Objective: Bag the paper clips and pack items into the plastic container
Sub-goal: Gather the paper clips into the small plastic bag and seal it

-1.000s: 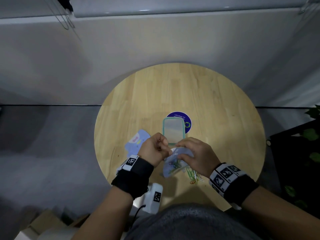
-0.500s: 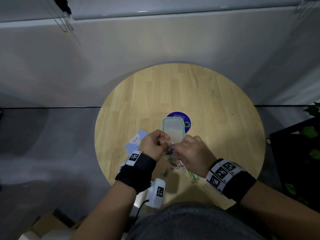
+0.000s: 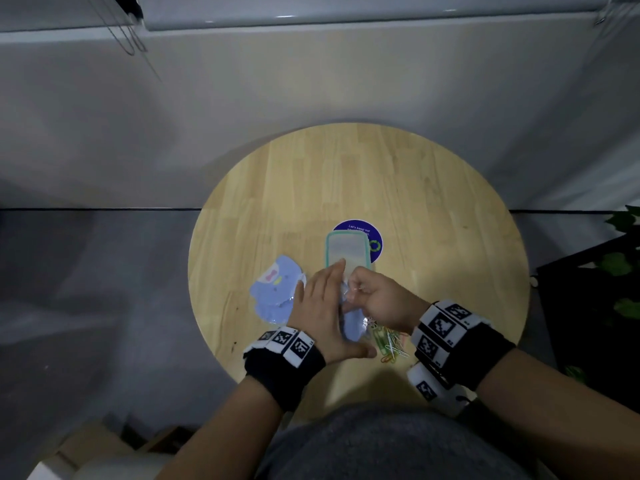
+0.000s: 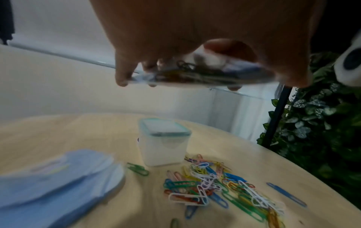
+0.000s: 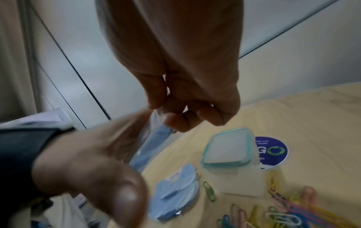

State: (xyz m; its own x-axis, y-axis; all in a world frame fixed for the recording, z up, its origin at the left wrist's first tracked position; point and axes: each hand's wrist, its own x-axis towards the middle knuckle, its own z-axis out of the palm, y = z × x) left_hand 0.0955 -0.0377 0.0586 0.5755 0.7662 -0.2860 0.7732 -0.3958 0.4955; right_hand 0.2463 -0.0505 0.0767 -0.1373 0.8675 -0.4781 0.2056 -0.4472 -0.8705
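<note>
A clear zip bag (image 3: 353, 323) with paper clips inside hangs above the near part of the round wooden table (image 3: 381, 174). My right hand (image 3: 377, 299) pinches the bag's top edge. My left hand (image 3: 318, 306) lies flat against the bag's left side, fingers straight. In the left wrist view the bag (image 4: 195, 74) rests across those fingers. Loose coloured paper clips (image 3: 391, 341) lie under the right hand. The plastic container (image 3: 347, 252), lid on with a teal rim, stands just beyond the hands. A stack of blue shaped notes (image 3: 273, 292) lies to the left.
A round purple sticker (image 3: 375, 237) lies under and behind the container. A single green clip (image 4: 137, 168) sits near the notes and a blue one (image 4: 286, 194) lies off to the right. A dark stand with leafy plants (image 3: 620, 265) is at the table's right. A wall lies behind.
My left hand has uncurled from the bag's top and now lies flat against its side. The right hand keeps its pinch on the top edge. The bag hangs longer below the hands.
</note>
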